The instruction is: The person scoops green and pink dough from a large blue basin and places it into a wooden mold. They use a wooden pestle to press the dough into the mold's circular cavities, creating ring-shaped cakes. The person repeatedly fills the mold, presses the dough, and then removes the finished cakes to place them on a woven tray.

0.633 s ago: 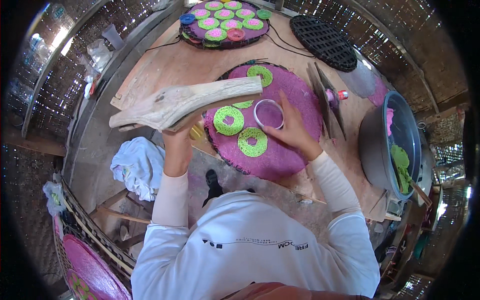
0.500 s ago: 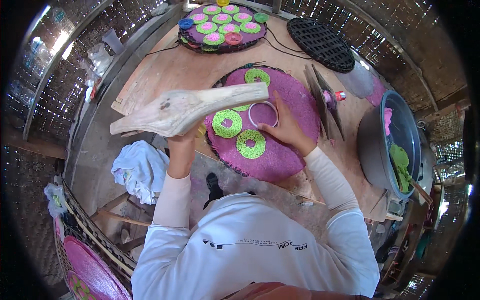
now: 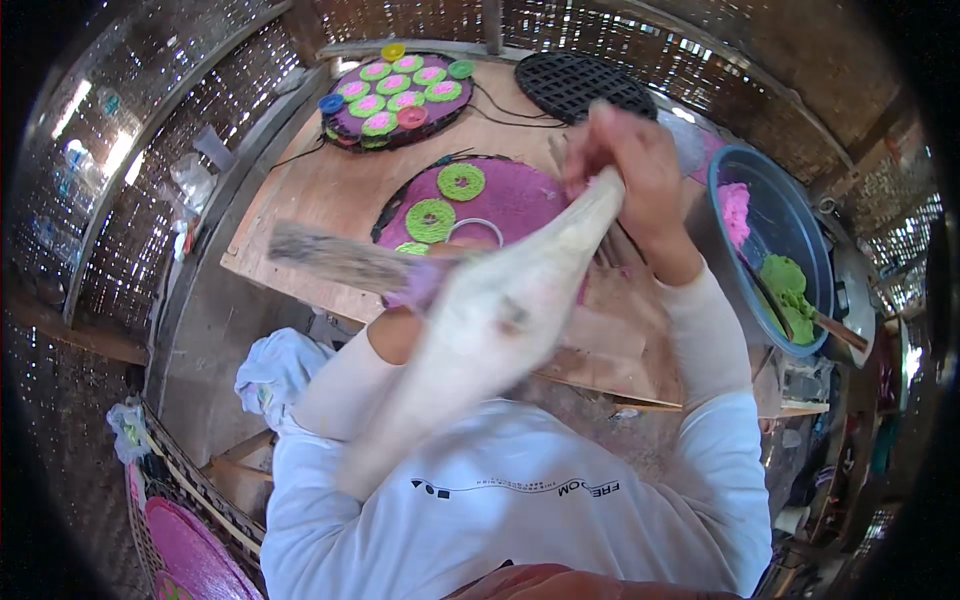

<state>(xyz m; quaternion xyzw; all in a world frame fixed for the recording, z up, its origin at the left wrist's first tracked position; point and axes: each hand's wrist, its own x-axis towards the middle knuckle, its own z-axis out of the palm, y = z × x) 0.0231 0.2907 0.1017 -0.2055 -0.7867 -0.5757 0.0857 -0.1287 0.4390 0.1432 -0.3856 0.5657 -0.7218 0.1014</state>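
Note:
A pale wooden press with two long handles (image 3: 480,330) slants across the middle, its lower end in front of my chest. A darker wooden bar (image 3: 345,262), stained pink, crosses behind it. My left hand (image 3: 398,332) is closed on the press and mostly hidden behind it. My right hand (image 3: 640,170) is raised at the press's upper end, its fingers bent and blurred by motion; whether it grips the wood is unclear. Below lies a purple round mat (image 3: 525,205) bearing green noodle rings (image 3: 430,220). A white hoop (image 3: 480,228) rests on the mat, partly hidden.
A second round mat (image 3: 345,125) with green-and-pink noodle rings and small coloured bowls stands at the far left of the wooden table (image 3: 290,215). A black woven tray (image 3: 580,85) lies behind. At right, a grey basin (image 3: 775,180) holds pink and green dough.
My right hand has left the white hoop and moved up and right to the press's end. The press has swung from nearly level to steeply slanted, showing the darker bar. The view has shifted.

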